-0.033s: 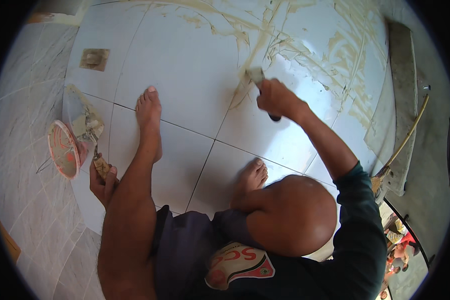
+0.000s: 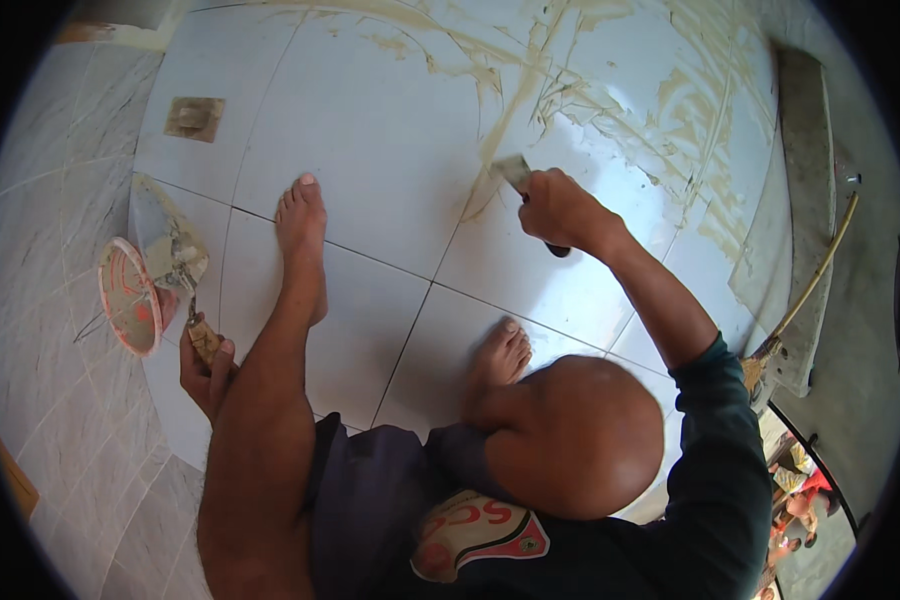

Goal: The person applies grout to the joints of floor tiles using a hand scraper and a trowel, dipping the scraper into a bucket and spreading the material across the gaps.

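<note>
My right hand [image 2: 567,212] is closed round the dark handle of a putty knife [image 2: 513,171]. Its flat metal blade is close to a joint smeared with beige grout [image 2: 492,150]; I cannot tell whether it touches the tile. At the left, my left hand [image 2: 206,378] grips the wooden handle of a pointing trowel [image 2: 175,240], partly behind my left leg. Pale paste clings to the trowel's blade. Right beside that blade is a bucket [image 2: 120,296] with a pinkish rim, its inside coated with paste. Glossy white floor tiles [image 2: 360,190] lie under both hands.
A brown square drain cover [image 2: 195,118] is set in the tiles at upper left. My bare feet rest on the tiles. Along the right run a long grey plank-like piece [image 2: 805,130] and a broom [image 2: 810,285]. Several people [image 2: 798,490] appear at lower right.
My right hand and the putty knife have shifted slightly toward me, with the blade turned a little. My left hand keeps its hold on the trowel.
</note>
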Motion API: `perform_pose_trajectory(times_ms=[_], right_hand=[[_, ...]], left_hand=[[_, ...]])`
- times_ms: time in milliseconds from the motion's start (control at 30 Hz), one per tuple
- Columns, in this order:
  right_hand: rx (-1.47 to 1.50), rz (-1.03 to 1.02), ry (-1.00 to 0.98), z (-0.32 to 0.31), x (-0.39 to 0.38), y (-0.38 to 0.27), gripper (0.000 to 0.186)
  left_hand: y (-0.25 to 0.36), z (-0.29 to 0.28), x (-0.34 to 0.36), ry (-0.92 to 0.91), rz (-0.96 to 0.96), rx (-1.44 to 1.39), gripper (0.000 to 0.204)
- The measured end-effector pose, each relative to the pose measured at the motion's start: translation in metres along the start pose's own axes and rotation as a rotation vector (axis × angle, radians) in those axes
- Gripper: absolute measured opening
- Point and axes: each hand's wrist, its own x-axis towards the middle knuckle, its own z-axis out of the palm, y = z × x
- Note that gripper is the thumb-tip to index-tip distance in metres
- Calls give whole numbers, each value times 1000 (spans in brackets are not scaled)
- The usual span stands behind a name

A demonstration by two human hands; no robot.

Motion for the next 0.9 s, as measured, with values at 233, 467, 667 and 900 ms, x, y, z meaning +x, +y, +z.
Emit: perform_pose_trajectory(times_ms=[233,467,667,900], right_hand=[[-147,-136,182,-51,150,18,36],[-142,-79,-93,-43,32,17,25],[-5,-275,55,8,-30,20,47],[-168,-117,-222,56,-74,-26,48]], left_hand=[[58,-65,-68,205,36,63,52],[41,-128,-61,185,27,298,53],[1,-115,-33,93,-42,186,53],[-22,-118,-37,43,-105,136,56]])
